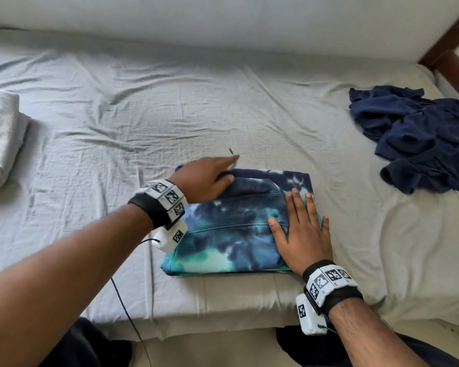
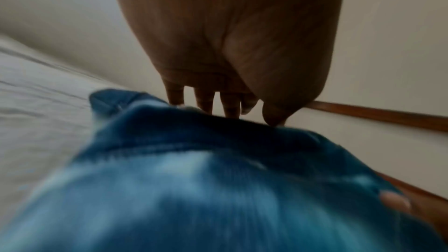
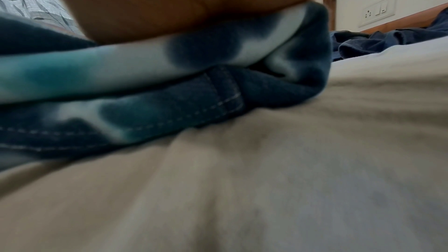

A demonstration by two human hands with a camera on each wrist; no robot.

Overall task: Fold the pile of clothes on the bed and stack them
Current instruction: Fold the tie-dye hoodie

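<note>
Both my hands are on the tie-dye garment [image 1: 233, 223], which lies folded on the bed sheet [image 1: 143, 107] near its front edge. My right hand [image 1: 302, 234] presses flat on the garment's right part, fingers straight and spread. My left hand [image 1: 204, 178] touches its far left corner, fingers stretched and relaxed. Right of the garment, well apart, lies the crumpled navy clothes pile [image 1: 419, 139]. Far to its left sits a folded white cloth [image 1: 0, 133].
</note>
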